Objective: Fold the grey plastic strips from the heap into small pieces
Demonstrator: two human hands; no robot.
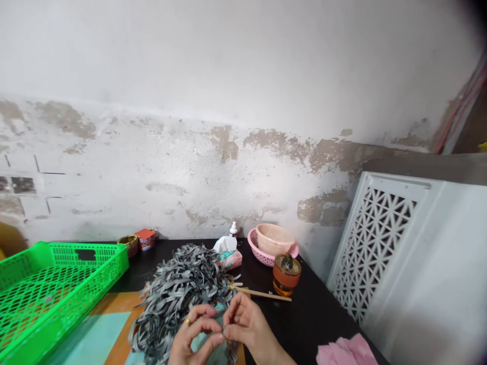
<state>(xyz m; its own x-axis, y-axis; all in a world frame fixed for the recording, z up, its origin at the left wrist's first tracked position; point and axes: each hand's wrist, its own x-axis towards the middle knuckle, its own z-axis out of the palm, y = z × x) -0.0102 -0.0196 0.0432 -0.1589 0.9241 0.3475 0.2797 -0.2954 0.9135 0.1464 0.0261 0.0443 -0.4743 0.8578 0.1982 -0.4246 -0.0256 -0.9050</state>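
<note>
My left hand (198, 335) and my right hand (246, 324) meet at the front of the table, thumbs and fingertips pinched close together. Whatever lies between the fingertips is too small to make out. A ring is on a finger of the left hand. Just beyond and to the left of my hands rises a big heap of grey strips (182, 289), loosely tangled. Part of a light teal sheet shows behind and below my fingers. A thin wooden stick (266, 295) lies past my right hand, pointing right.
A green plastic crate (72, 304) stands at left. Along the back are a tape roll (131, 246), a red container (145, 239), a tissue box (231, 259), a white bottle (233, 229) and a peach basin (274, 239) in a pink basket (262, 257). An amber jar (286, 276) and pink cloth (346, 351) sit right.
</note>
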